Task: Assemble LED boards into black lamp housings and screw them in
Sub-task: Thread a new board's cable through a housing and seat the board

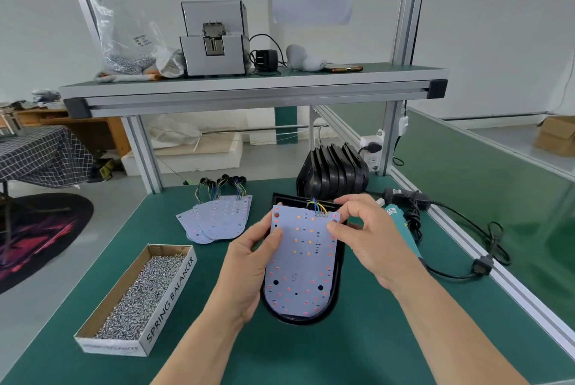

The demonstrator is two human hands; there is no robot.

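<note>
LED board (306, 263): white, rounded at its near end, lying over the open black lamp housing (338, 272) at the centre of the green surface (311, 353), coloured wires (317, 209) rising from its far edge. Left grip (249, 263): closed on the board's left edge, thumb on top. Right grip (370, 238): fingertips pinching the board's far right corner. Left of the housing, well apart: spare boards (217, 219) fanned flat; nearer, a cardboard box of screws (140, 297). Behind: stacked housings (333, 176). Right: a teal electric screwdriver (404, 229), partly hidden by the right wrist.
</note>
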